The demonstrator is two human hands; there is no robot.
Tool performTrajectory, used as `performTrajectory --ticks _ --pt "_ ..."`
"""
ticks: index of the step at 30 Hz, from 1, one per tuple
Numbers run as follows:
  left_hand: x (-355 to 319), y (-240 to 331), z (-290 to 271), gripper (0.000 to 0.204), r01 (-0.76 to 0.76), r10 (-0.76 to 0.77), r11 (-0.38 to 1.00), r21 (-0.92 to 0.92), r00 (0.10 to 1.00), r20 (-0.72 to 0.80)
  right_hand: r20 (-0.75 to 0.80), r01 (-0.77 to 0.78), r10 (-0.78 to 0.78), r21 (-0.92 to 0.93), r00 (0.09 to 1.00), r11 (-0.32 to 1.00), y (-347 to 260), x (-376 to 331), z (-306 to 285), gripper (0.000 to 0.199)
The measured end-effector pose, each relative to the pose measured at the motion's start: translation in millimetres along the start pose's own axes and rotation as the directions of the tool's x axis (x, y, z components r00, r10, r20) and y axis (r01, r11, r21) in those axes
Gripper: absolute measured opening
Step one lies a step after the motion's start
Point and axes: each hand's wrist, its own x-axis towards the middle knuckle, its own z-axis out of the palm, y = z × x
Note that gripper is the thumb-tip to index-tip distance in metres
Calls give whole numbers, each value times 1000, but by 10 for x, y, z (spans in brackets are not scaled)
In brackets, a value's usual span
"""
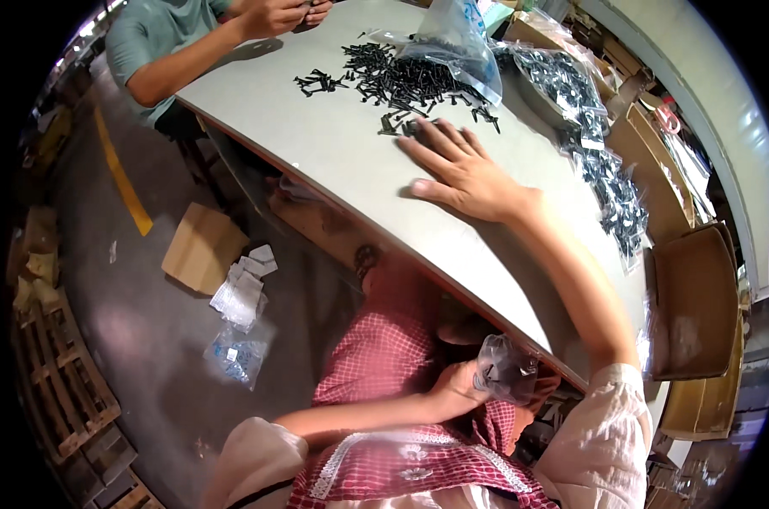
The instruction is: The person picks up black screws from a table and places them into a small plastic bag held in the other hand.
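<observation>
By loose, slim black screws (387, 75) on pale-grey flat tabletop (342, 148), R hand (468, 174) has fingers spread; L hand (459, 388) grips clear plastic bag (517, 378) below. Prob. gathering step; next needs curled fingers.

Legible lettering: none. Large clear plastic bag (462, 51), upper centre of the frame, at the pile of black screws (376, 72) on the counter (261, 106): blue printed marks near its top, too blurred and creased to read. Small clear packet (242, 356) on the floor (160, 339), lower left of the frame: blue marks and one small white patch, likewise unreadable.
</observation>
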Motion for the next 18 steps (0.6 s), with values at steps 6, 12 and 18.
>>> performTrajectory --ticks 6,12,18 --pt "87 113 -80 43 221 -238 961 165 967 93 93 -80 83 -40 992 996 163 -914 -232 86" --pt "133 -22 32 41 48 -42 986 159 998 -43 -9 -126 138 353 990 927 308 -1315 -255 88" --pt "149 0 -29 56 193 -201 973 125 978 60 28 -237 391 835 920 497 540 -1014 -288 77"
